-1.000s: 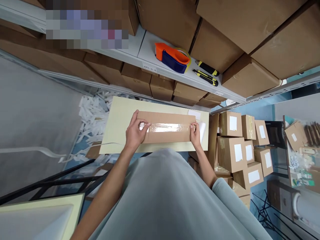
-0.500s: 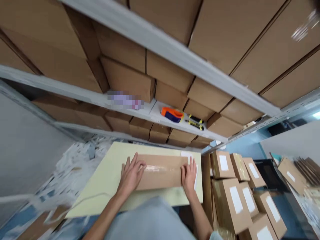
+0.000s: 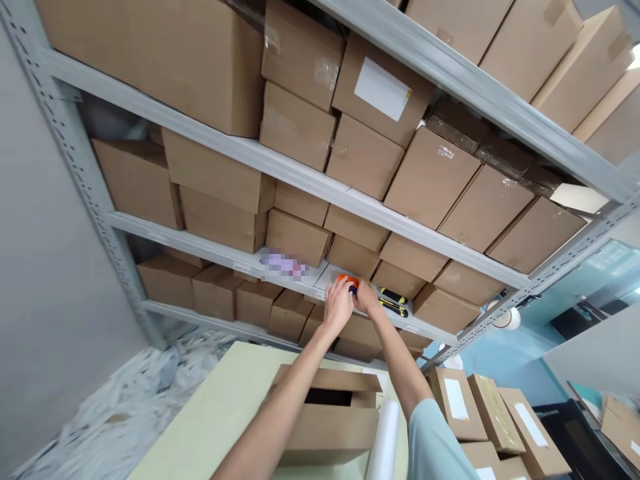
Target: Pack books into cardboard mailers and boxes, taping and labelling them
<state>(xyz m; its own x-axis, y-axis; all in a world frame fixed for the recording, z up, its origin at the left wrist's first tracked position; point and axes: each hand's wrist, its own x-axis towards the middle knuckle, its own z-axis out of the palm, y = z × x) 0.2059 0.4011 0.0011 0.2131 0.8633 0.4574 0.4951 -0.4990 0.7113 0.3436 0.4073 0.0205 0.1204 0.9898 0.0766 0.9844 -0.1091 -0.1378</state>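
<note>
Both my arms reach forward to the middle shelf. My left hand point(image 3: 339, 304) has its fingers around the left part of an orange and dark blue tape dispenser point(image 3: 349, 279). My right hand point(image 3: 367, 298) is closed at the dispenser's right side; its fingertips are partly hidden. Two black and yellow utility knives point(image 3: 393, 307) lie on the shelf just right of my hands. Below my forearms, a cardboard box point(image 3: 330, 427) rests on the pale yellow table point(image 3: 200, 420), with a dark gap between its top flaps.
Metal shelving point(image 3: 200, 242) packed with cardboard boxes rises ahead. A white roll point(image 3: 385, 440) is beside the box. Labelled cartons point(image 3: 455, 400) are stacked at the right. White crumpled sheeting point(image 3: 125, 407) covers the floor at left. A blurred lilac item point(image 3: 285, 263) sits on the shelf.
My hands have left the box and moved up and forward to the dispenser on the shelf. The box, earlier showing a taped closed face, now shows parted flaps. The view has tilted upward.
</note>
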